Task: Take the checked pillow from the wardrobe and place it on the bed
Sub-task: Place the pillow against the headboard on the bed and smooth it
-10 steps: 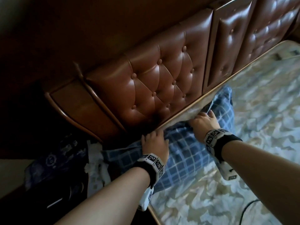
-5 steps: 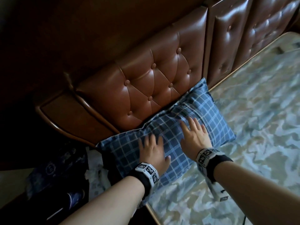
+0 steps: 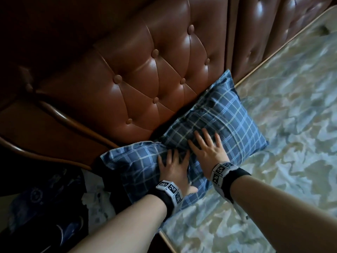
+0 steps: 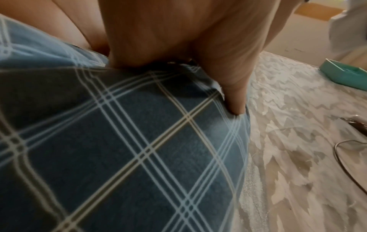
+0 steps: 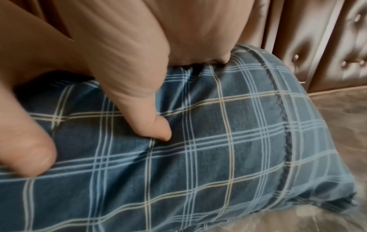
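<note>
The blue checked pillow (image 3: 228, 121) lies on the bed (image 3: 291, 125) at its head corner, leaning against the brown tufted headboard (image 3: 151, 79). My left hand (image 3: 173, 165) lies flat on the pillow's near left part, fingers spread and pressing into it. My right hand (image 3: 207, 148) presses flat on the pillow's middle, fingers splayed. In the left wrist view a straight finger of the left hand (image 4: 234, 100) dents the checked pillow (image 4: 119, 149). In the right wrist view the thumb and a finger of the right hand (image 5: 139, 109) push into the pillow (image 5: 218, 141).
The bed has a pale patterned cover. A dark heap of cloth and bags (image 3: 45, 207) fills the gap left of the bed. The left wrist view shows a teal tray (image 4: 343, 75) and a thin cable (image 4: 341, 157) on the bed cover.
The pillow, first bunched low under both hands at the headboard, now lies spread out on the bed. Both hands went from gripping its edge to pressing flat on top.
</note>
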`<action>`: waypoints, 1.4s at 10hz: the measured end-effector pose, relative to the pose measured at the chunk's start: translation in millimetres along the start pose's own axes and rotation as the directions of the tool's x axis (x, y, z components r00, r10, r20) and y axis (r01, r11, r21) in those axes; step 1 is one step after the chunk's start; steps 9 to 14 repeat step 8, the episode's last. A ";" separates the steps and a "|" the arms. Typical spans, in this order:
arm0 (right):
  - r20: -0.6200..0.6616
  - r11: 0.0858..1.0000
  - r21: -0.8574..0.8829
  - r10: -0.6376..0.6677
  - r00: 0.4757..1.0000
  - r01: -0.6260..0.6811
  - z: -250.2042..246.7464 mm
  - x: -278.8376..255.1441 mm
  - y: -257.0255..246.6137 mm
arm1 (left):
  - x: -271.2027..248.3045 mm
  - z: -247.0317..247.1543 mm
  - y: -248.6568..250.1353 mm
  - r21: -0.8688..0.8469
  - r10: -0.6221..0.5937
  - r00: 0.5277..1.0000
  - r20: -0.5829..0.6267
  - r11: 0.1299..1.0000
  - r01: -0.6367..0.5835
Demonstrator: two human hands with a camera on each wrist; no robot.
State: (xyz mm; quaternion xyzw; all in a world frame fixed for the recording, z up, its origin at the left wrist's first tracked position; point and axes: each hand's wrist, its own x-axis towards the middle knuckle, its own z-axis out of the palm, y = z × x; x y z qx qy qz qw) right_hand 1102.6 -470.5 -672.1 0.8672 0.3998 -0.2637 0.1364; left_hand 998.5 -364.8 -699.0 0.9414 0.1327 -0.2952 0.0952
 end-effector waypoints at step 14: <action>-0.039 0.994 0.079 0.076 0.996 -0.073 -65.7 -19.3 -31.5 | -64.8 -80.2 -56.4 -0.101 -0.092 0.983 -0.157 0.992 0.077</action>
